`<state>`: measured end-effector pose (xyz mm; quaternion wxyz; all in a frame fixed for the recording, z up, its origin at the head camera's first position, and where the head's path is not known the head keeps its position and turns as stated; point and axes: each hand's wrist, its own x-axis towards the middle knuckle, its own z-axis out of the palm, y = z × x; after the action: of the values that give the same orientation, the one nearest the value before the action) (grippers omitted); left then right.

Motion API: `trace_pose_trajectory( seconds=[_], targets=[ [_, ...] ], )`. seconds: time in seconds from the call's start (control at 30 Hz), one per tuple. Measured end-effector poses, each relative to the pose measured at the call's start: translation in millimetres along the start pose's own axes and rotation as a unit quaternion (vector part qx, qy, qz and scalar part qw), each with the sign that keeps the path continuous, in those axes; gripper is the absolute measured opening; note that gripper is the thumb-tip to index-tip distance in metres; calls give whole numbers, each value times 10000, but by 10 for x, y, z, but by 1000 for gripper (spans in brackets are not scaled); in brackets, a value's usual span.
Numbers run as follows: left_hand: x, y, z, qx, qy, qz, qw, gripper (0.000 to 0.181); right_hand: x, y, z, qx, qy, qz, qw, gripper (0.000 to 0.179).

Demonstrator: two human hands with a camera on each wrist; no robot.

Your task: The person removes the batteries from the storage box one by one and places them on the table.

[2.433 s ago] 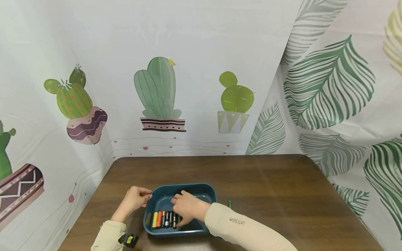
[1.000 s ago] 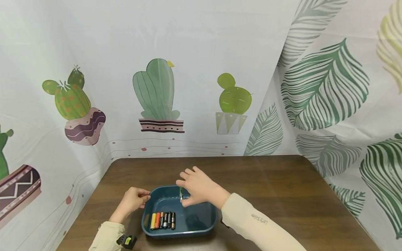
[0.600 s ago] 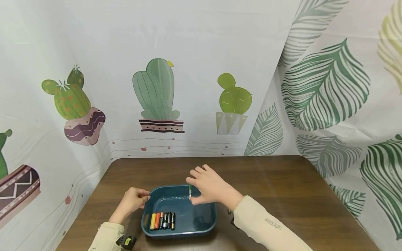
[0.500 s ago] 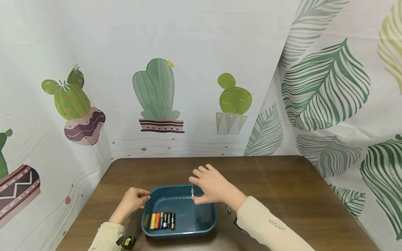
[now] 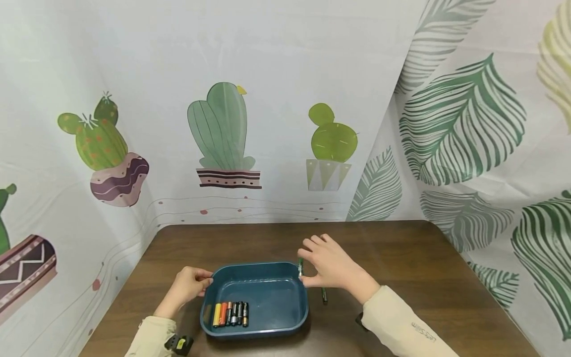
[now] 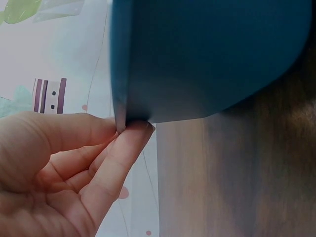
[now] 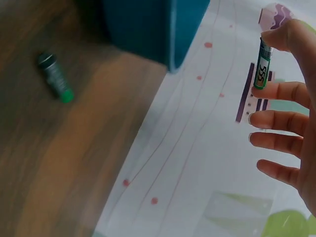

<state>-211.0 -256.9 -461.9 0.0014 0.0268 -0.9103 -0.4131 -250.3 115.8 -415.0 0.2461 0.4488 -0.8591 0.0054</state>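
Note:
My right hand point(image 5: 332, 263) pinches a green battery point(image 7: 262, 64) lengthwise between thumb and index finger, the other fingers spread. In the head view it is held above the right rim of a dark blue tray point(image 5: 263, 333). My left hand point(image 5: 189, 285) pinches the tray's left rim; the left wrist view shows thumb and fingertips on the edge point(image 6: 121, 64). Inside the tray, at its front left, several batteries point(image 5: 231, 314) stand in a row side by side: yellow, orange and dark ones. Another green battery point(image 5: 324, 296) lies on the table right of the tray.
A brown wooden table point(image 5: 401, 277) carries the tray. Behind it hangs a white cloth point(image 5: 285, 59) printed with cacti and leaves. Dark wrist devices point(image 5: 180, 343) are worn at both sleeves.
My right hand was over the row of batteries, then rose with the green battery and moved right, out to the tray's right rim. The left hand stays on the left rim.

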Motion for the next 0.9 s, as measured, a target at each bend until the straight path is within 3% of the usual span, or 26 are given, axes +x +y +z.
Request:
trace_pose_trajectory(
  seconds=[0.47,0.73,0.9],
  targets=[
    [7,9,-8,-3,-18,15,10000,13,-519,266,175,292,-128,279,9991,39],
    [8,18,-19,40,-62,97,9999,13,-782,334,276,595,-816,627,9929,41],
    [6,20,-14,35,-76,116,9999,13,-852,305,331,934,-1379,807,9827,43]
  ],
)
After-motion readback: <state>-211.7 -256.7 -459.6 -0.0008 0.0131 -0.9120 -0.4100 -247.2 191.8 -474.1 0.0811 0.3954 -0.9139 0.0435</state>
